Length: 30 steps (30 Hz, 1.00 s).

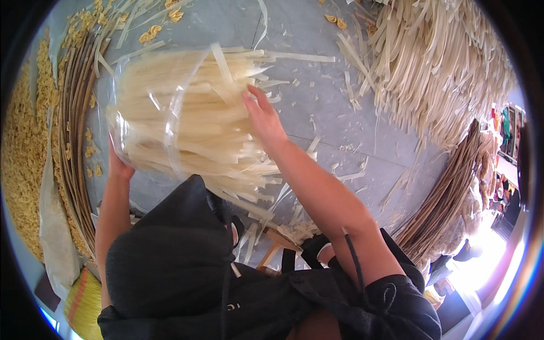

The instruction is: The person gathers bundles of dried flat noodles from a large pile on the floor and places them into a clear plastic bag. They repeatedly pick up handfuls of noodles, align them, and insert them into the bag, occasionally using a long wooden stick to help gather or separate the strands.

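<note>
Before me a wide bundle of pale, flat dried strips (212,114) lies sideways in a clear plastic bag (172,121), blurred by motion. My left hand (121,165) holds the bag's closed left end from below, its fingers mostly hidden behind the plastic. At the right end, uneven strip tips stick out. My right hand (265,117) rests against these tips with its fingers extended, its palm turned toward the bundle. One loose strip (222,63) lies slantwise across the top of the bundle.
Strip scraps litter the grey floor (331,106). A large heap of strips (442,72) stands at upper right, with brown stalks (450,195) below it. Left are long brown sticks (78,106), a mass of yellowish pieces (25,170) and a yellow woven sack (85,306).
</note>
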{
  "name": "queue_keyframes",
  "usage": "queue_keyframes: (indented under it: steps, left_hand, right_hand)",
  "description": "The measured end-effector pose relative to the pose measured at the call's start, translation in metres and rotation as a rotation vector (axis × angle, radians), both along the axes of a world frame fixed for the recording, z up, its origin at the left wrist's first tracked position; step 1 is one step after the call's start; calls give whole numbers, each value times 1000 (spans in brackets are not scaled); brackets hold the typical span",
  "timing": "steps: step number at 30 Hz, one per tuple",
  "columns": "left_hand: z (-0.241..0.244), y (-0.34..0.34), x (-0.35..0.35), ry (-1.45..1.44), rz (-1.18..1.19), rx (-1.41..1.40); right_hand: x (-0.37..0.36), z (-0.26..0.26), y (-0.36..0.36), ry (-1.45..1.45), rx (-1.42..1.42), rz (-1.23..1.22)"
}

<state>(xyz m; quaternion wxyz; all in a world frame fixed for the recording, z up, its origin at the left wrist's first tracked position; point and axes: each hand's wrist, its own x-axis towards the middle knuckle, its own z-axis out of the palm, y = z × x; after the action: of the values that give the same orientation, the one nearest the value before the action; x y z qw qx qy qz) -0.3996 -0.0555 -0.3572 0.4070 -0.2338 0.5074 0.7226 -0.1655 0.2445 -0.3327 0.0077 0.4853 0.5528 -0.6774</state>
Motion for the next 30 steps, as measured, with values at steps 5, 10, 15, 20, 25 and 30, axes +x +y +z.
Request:
queue_keyframes:
  steps: [5, 10, 15, 20, 25, 30]
  left_hand:
    - [27, 7, -43, 361, -272, -231]
    - [56, 56, 0, 1660, -679, -935]
    - [66, 111, 59, 1796, -1236, -974]
    - [41, 96, 57, 1778, -1193, -940]
    - [56, 108, 59, 1866, -1133, -915]
    - [63, 152, 41, 1893, -1245, -825]
  right_hand:
    - [-36, -2, 35, -128, 196, 323]
    - [-48, 25, 56, -237, 637, 429]
    - [-101, 15, 21, -245, 545, 639]
    - [-61, -13, 65, 62, 345, 395]
    - [-32, -19, 63, 60, 366, 418]
    - [-76, 3, 37, 43, 701, 727]
